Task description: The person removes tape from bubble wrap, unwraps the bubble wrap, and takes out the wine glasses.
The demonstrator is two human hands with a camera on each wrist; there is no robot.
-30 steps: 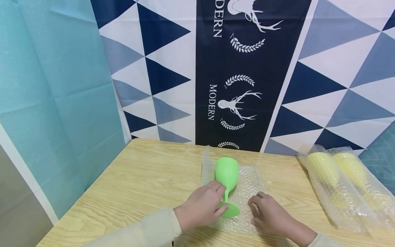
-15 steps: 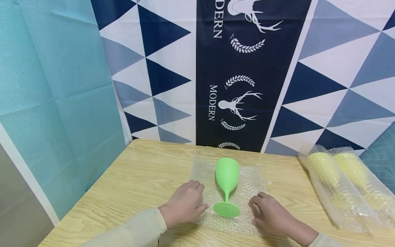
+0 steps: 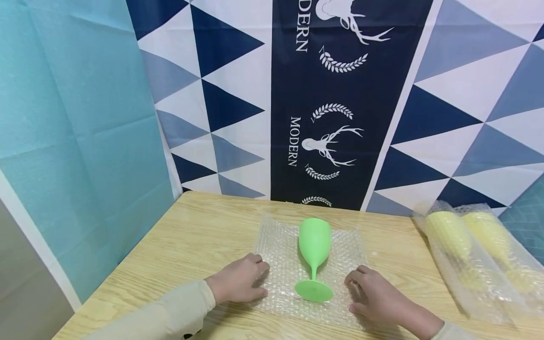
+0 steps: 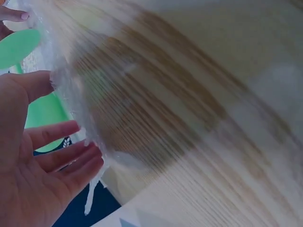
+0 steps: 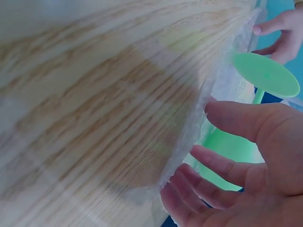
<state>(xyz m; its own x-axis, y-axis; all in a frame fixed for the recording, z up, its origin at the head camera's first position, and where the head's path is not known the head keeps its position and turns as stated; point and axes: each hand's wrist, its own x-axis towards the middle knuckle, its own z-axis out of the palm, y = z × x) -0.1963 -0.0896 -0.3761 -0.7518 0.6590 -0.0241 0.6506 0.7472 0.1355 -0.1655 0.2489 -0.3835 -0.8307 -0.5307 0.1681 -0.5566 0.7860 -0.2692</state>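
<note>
A light green goblet (image 3: 315, 241) lies on its side on a clear bubble wrap sheet (image 3: 280, 250), its round foot toward me and its bowl away. My left hand (image 3: 240, 279) is at the sheet's left edge; in the left wrist view its fingertips (image 4: 71, 126) touch that edge, with thumb and fingers spread apart. At the right edge rests my right hand (image 3: 376, 295), its fingers (image 5: 222, 163) loosely bent and touching the bubble wrap. Neither hand touches the goblet.
Two yellow goblet-shaped things (image 3: 448, 236) in bubble wrap lie side by side at the table's right. The wooden table (image 3: 204, 226) meets a patterned cloth (image 3: 323, 94) at the back. A turquoise cloth (image 3: 85, 141) hangs along the left.
My left hand has let go of the goblet's foot and moved left to the sheet's edge. The sheet's left side now lies spread out flatter. My right hand has barely moved.
</note>
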